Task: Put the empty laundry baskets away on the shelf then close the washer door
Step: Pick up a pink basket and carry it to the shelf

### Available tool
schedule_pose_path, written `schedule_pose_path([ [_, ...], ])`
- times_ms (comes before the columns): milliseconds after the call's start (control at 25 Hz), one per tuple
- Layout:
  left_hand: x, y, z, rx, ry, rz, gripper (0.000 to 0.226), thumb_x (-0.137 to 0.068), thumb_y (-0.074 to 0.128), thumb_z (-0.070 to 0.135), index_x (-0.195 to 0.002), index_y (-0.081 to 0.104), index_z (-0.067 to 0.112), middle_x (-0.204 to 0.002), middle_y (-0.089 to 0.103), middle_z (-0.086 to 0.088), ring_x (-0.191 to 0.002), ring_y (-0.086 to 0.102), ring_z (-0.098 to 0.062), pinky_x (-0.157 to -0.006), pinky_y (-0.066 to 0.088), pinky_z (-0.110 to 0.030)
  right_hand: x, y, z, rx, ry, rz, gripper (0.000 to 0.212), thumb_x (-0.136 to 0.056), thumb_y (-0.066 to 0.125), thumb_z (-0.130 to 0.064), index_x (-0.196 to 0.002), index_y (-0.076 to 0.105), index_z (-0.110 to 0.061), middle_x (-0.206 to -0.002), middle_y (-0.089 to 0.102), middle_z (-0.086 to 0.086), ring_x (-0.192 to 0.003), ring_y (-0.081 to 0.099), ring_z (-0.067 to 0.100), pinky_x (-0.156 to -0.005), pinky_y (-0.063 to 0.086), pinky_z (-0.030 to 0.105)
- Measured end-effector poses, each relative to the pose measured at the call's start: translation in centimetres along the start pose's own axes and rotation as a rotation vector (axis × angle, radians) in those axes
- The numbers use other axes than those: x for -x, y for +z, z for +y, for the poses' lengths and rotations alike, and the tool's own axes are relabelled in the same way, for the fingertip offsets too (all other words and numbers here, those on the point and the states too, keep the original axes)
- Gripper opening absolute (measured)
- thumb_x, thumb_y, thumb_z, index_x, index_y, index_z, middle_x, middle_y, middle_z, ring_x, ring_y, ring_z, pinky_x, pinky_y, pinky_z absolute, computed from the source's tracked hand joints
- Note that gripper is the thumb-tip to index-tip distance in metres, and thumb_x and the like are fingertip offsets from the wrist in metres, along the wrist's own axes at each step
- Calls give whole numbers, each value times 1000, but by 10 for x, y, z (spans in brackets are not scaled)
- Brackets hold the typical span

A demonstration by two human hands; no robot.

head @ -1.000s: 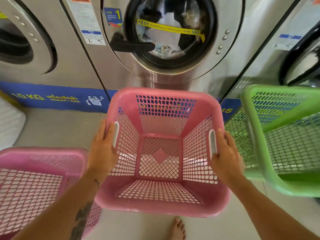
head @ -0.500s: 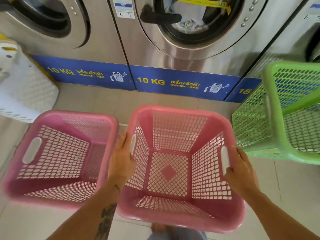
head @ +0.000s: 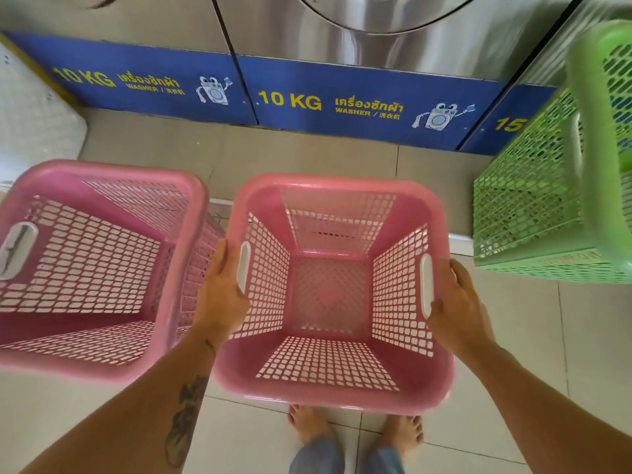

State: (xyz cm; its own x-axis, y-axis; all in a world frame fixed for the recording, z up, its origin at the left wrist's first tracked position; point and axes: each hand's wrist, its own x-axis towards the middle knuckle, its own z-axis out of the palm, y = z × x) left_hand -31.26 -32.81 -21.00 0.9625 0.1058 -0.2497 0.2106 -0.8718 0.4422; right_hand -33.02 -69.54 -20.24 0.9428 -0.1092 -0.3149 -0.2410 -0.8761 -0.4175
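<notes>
While the washers [head: 393, 32] fill the top edge of the view with only their steel fronts and blue base panels showing, the door cannot be seen here, so that step looks to be waiting on the baskets. On the tiled floor [head: 307, 155] a second pink basket [head: 99, 265] sits at the left edge and a green basket [head: 533, 206] at the right edge, both empty. Between them the pink basket [head: 331, 292], also empty, is held above the person's bare feet, the left hand [head: 219, 295] wrapped over its left rim at the handle slot and the right hand [head: 456, 302] closed likewise on the right rim. No shelf is in view; the next move likely calls for nesting or carrying this basket toward it.
</notes>
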Motion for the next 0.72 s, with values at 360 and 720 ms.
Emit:
schedule_pose_path([
  [360, -3, -87, 129, 152, -86, -82, 32, -91, 51, 4, -119, 63, 14, -112, 64, 2, -37, 52, -2, -35, 40, -14, 18, -122, -31, -106, -5, -21, 64, -83, 64, -28, -143, 44, -19, -147, 45, 4, -131, 45, 23, -103, 38, 37],
  [720, 20, -147, 381, 299, 314, -106, 38, -88, 49, 3, -121, 65, 15, -119, 69, -3, -107, 64, -16, -91, 42, -19, 39, -344, 26, -147, 1, 234, 61, -82, 70, -19, -139, 50, -13, -141, 51, 12, -128, 49, 31, -105, 34, 33],
])
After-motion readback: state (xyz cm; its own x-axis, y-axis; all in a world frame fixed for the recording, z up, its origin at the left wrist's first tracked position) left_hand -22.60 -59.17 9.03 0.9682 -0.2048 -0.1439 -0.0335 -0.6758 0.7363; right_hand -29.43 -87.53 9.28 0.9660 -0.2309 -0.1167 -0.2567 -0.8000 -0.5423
